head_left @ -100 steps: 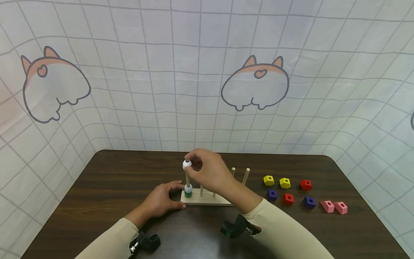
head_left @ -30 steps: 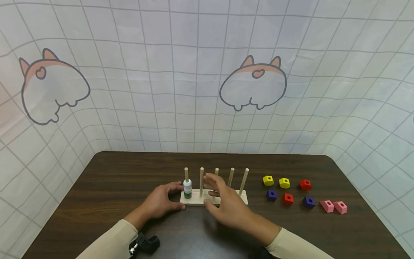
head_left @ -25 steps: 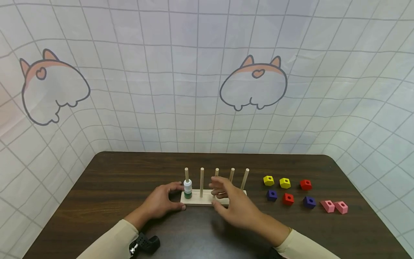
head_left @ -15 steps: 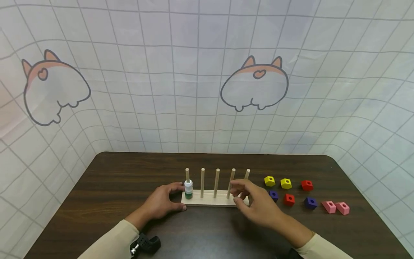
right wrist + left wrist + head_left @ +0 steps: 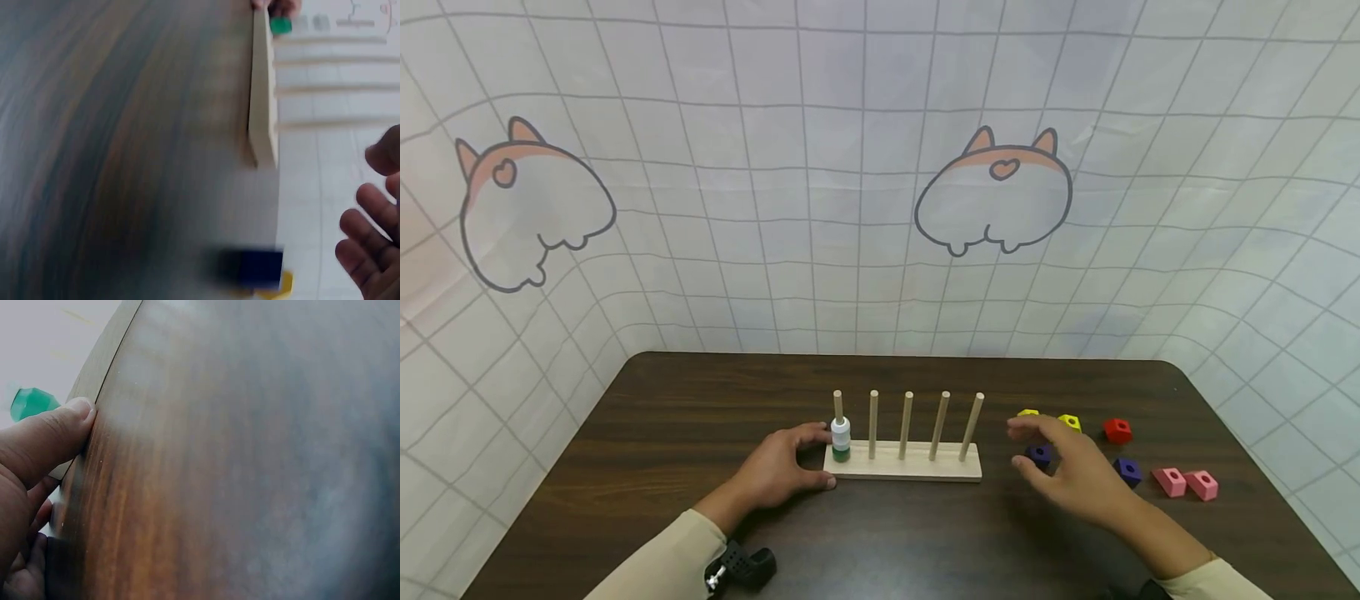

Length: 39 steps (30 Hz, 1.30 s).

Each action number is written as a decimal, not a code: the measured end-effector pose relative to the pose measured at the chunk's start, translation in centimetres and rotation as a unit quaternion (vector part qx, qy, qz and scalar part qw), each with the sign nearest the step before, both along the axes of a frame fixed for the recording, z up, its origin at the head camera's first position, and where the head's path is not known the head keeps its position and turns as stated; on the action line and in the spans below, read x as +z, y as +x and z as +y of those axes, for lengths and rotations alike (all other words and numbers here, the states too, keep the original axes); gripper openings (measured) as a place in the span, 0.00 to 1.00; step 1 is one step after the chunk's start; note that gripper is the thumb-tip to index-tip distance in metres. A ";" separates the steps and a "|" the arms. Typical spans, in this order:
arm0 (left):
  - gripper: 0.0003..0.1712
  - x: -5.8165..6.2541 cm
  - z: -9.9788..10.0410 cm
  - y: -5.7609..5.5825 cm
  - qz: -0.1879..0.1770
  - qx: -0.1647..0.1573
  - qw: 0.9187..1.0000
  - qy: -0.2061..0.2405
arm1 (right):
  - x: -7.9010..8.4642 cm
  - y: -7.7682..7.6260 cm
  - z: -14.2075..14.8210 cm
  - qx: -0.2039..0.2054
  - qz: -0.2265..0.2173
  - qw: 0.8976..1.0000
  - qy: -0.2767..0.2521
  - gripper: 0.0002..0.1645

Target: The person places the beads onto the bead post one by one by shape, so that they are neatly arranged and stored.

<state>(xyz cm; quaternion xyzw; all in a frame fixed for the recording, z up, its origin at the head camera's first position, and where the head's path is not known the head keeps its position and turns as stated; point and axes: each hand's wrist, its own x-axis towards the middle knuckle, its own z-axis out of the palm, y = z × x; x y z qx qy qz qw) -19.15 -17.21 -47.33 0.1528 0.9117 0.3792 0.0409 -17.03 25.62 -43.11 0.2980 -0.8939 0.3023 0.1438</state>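
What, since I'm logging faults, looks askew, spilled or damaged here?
Nothing clearly stands out; no spill shows. The rightmost peg seems to lean in the head view, but the right wrist view shows the pegs roughly parallel, so likely perspective.

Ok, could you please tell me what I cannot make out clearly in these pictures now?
- Head view: the right hand covers parts of the two yellow blocks and anything directly behind it.
- Left wrist view: the thumb of the left hand hides part of the green bead.
- Right wrist view: the right edge cuts off the tips of three pegs; blur hides details of the dark blue block.
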 end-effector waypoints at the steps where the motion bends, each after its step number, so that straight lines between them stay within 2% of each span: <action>1: 0.32 0.0 0.0 0.0 0.000 0.000 1.000 0.000 | -0.1 0.0 0.5 -0.012 -0.005 1.000 0.014 0.30; 5: 0.32 0.1 0.2 0.0 0.001 0.001 1.000 -0.002 | -0.5 -0.3 2.2 -0.048 -0.036 0.996 0.058 0.27; 9: 0.32 -0.1 0.1 0.1 0.004 0.000 1.000 -0.005 | -0.8 -0.7 3.3 -0.059 -0.064 0.993 0.082 0.26; 19: 0.32 -0.4 0.1 0.0 0.003 -0.002 1.000 -0.005 | -1.4 -1.7 4.8 -0.053 -0.065 0.989 0.123 0.22; 26: 0.32 -0.3 0.1 -0.1 0.002 0.004 1.000 -0.004 | -1.4 -2.1 5.1 -0.045 -0.084 0.985 0.145 0.19; 39: 0.32 -0.1 0.1 0.1 0.004 0.004 1.000 -0.003 | -1.2 -2.5 4.6 -0.054 -0.109 0.981 0.151 0.13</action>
